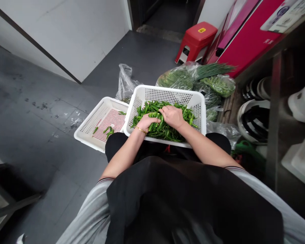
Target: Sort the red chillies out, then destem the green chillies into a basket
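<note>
white perforated plastic basket (pixel 193 101), glossy green peppers (pixel 167 130), glossy red plastic stool (pixel 197 39), matt grey floor (pixel 35 112)

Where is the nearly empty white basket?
In the head view, the nearly empty basket sits on the person's left, beside the pepper-filled basket, near the left hand.

Even, soft indoor light — faint shadows, wide-angle bending at edges, lower foreground blurred.

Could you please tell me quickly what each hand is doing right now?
Left hand: curled shut on peppers in the basket.
Right hand: palm down on the peppers; its grip cannot be told.
</note>
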### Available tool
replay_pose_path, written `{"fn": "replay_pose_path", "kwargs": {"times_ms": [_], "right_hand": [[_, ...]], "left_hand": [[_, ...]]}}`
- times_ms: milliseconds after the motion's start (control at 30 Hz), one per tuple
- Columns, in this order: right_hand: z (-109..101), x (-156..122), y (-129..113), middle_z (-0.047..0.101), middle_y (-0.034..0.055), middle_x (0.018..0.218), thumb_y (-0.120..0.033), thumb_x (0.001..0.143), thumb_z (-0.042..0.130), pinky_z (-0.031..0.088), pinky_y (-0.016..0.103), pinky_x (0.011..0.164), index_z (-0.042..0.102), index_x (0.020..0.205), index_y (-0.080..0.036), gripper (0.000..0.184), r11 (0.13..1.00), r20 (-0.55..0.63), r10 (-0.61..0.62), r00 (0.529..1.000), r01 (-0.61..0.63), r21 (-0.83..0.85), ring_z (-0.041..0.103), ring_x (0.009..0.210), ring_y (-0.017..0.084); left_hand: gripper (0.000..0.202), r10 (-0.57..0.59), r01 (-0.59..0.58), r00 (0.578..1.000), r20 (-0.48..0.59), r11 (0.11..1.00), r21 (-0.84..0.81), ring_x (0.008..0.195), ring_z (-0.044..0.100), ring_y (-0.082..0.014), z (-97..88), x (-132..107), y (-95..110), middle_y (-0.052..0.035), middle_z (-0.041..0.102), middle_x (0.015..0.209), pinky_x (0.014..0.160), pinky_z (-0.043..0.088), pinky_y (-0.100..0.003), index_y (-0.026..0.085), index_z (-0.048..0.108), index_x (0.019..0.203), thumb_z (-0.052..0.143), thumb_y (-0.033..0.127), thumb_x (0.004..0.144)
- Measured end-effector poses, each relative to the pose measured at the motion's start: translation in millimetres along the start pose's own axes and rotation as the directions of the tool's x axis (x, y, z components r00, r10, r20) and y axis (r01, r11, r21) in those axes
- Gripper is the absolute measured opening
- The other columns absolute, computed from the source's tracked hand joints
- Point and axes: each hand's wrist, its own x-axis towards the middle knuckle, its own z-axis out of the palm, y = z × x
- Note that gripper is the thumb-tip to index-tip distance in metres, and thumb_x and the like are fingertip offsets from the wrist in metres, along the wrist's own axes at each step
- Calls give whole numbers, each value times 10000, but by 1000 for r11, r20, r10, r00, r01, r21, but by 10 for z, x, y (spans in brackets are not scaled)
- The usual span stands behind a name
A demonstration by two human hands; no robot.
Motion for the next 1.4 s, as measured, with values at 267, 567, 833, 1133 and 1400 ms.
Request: {"fn": "replay_pose_path", "kwargs": {"times_ms": [267,567,833,1133,1400], "right_hand": [[157,-211,65,560,118,1231,-309,990,354,433,277,690,590,1284,-263,380,978,416,-156,896,198,-58,625,938,211],[244,-77,-9,650,110,1023,-347,967,467,414,271,709,710,1043,-153,321,972,431,-224,874,234,31,621,899,205],[-74,-214,-6,640,125,983,-347,989,395,390,277,731,709,1011,-134,380,996,189,-83,978,74,51,593,904,214],[450,-448,-207,561,158,1175,-245,972,360,443,290,688,664,1150,-196,356,966,478,-204,855,254,-43,639,941,235],[433,-291,-55,608,151,1095,-247,980,331,447,291,683,661,1070,-140,359,970,489,-210,846,243,-5,652,882,222]], "left_hand": [[289,426,37,776,-465,705,708,618,484,-121,-1543,-354,451,49,519,595,668,416,-271,182,544,715,792,118,580],[281,615,-286,786,70,260,922,1115,551,-297,-1165,-410,299,-103,677,1084,1066,318,-435,179,660,985,707,221,711],[97,412,-327,897,162,371,869,742,612,-215,-79,-209,-83,-59,647,688,765,436,-322,196,644,664,665,242,747],[186,120,-129,990,72,982,139,603,601,-141,-578,-325,-51,-50,666,726,596,512,-288,173,568,750,662,309,664],[100,262,-193,959,105,339,921,758,623,-216,-342,-153,-271,-37,645,673,771,460,-307,230,686,737,686,164,662]]}}
